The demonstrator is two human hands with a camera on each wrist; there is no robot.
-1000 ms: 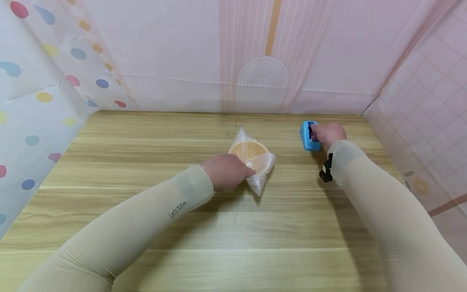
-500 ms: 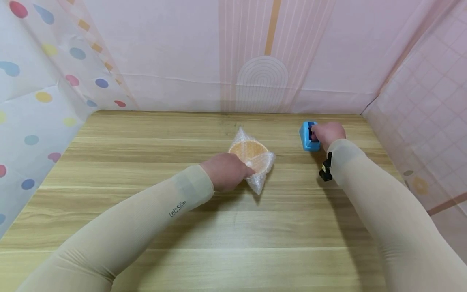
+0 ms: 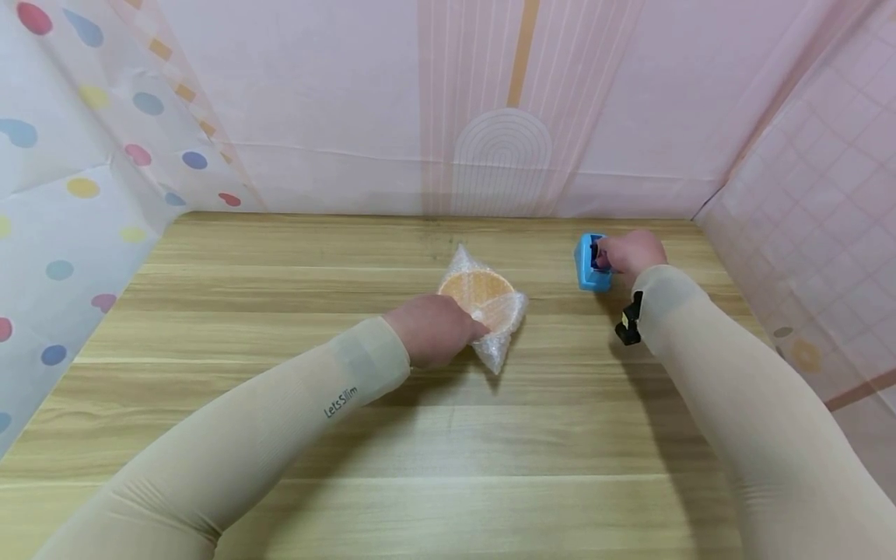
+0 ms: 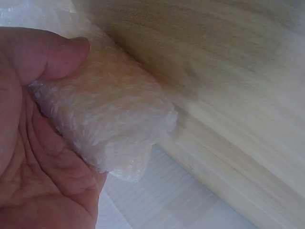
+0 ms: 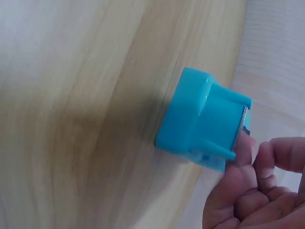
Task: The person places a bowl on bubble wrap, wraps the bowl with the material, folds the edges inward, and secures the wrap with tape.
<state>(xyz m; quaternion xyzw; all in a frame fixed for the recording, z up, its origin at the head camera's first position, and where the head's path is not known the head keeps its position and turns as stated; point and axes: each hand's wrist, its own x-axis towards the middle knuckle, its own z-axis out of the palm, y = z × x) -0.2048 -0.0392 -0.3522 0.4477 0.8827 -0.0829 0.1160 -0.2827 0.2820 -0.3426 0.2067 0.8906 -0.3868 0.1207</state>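
Observation:
My left hand holds a round orange item in bubble wrap at the table's middle. In the left wrist view the thumb lies on top of the bubble wrap, with the other fingers behind or under it. At the back right, my right hand is at a light blue tape dispenser. The right wrist view shows its curled fingers beside the serrated cutter. Whether they pinch a tape end is not clear.
The wood-grain table has a patterned pink sheet along its back. A dotted sheet hangs at the left and a grid-patterned one at the right. A black wrist camera hangs beneath the right wrist.
My right hand and wrist have shifted very slightly to the right, and the fingers stay at the dispenser. The left hand and the wrapped item have not visibly moved.

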